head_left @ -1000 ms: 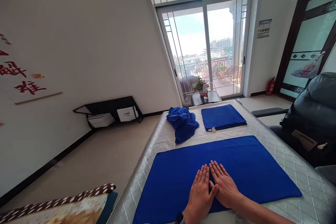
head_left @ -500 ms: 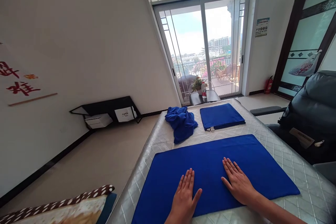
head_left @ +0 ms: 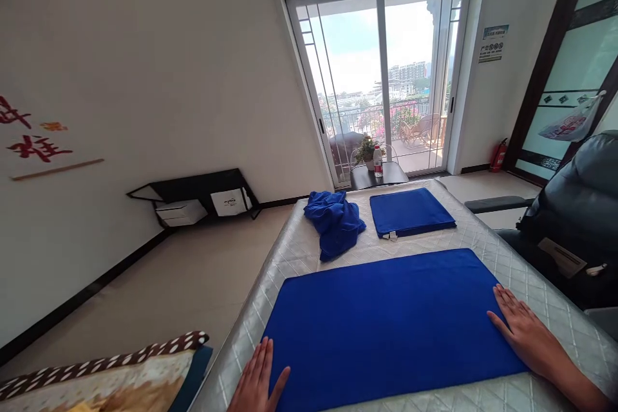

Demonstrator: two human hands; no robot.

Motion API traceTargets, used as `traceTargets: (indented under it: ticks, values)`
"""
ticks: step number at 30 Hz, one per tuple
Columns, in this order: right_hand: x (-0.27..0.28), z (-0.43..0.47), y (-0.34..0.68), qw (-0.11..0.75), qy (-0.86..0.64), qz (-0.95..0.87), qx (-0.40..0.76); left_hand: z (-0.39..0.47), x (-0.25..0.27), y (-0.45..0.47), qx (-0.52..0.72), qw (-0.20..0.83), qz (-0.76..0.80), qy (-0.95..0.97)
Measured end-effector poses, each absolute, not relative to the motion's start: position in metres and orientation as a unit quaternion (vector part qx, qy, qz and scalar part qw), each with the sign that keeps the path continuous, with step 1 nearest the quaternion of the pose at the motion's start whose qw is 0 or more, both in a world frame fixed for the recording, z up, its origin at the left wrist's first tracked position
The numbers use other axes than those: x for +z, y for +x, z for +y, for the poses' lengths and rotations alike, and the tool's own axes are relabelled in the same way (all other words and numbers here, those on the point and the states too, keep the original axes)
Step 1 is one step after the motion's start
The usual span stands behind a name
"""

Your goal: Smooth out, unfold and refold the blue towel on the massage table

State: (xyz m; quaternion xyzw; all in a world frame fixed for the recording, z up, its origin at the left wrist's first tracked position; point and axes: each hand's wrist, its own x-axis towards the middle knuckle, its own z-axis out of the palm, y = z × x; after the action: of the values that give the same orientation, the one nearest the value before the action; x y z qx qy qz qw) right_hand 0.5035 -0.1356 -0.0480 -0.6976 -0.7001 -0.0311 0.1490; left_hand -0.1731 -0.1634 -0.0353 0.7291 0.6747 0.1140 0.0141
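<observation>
Right at the front, the left hand [head_left: 258, 376] is laid open at the left edge of a spread blue cloth [head_left: 386, 328], fingers straight and held together, thumb stretched out over the fabric, the wrist cut off by the lower border of the view; across on the far right edge, the right hand [head_left: 524, 333] is opened just as flat, its thumb pointed inward over the cloth; nothing is gripped by either hand; between them the cloth is stretched out smooth on the quilted pale mattress [head_left: 570, 328]; low on the left, bedding [head_left: 145, 380] trimmed in brown with white spots is seen beside the mattress; beyond the spread cloth, a crumpled blue cloth [head_left: 335, 225] is bunched on the left, and to its right, just apart, a folded blue cloth [head_left: 411, 211] is laid flat, a white tag [head_left: 392, 235] shown at its near edge; off to the right, a black armchair [head_left: 579, 206] is placed; past the mattress's far end, a potted plant [head_left: 367, 151] and a bottle [head_left: 378, 163] are borne by a dark table [head_left: 386, 175]; behind it all, a balcony is revealed through sliding glass doors [head_left: 381, 77].
</observation>
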Motion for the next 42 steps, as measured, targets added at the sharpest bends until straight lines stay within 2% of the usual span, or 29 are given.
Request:
traceTargets:
  ticks: [6,10,17,21,24,29,36,42]
  values:
    - [-0.059,-0.127,0.515,0.148,-0.706,-0.692,-0.037,-0.158,-0.04,-0.185,0.086,0.022,0.674,0.733]
    - [-0.04,-0.111,0.489,0.172,-0.697,-0.694,-0.064,-0.138,-0.024,-0.172,0.102,-0.025,0.687,0.719]
    - [0.037,-0.048,0.327,0.17,-0.574,-0.801,-0.026,-0.059,0.039,-0.014,0.144,-0.064,0.522,0.838]
    - [0.036,-0.014,0.254,0.135,-0.551,-0.824,0.004,-0.016,0.031,0.072,0.161,-0.051,0.48,0.861]
    - [0.019,-0.003,0.237,0.124,-0.551,-0.825,0.01,-0.002,0.012,0.098,0.167,-0.045,0.5,0.848]
    - [0.0,0.003,0.238,0.122,-0.56,-0.819,0.017,0.002,-0.003,0.097,0.159,-0.028,0.517,0.84]
    - [0.003,0.003,0.244,0.126,-0.56,-0.819,0.022,0.004,0.0,0.088,0.139,-0.017,0.519,0.843]
    - [0.008,0.001,0.326,0.12,-0.608,-0.785,0.01,0.003,-0.001,-0.01,0.114,-0.025,0.593,0.797]
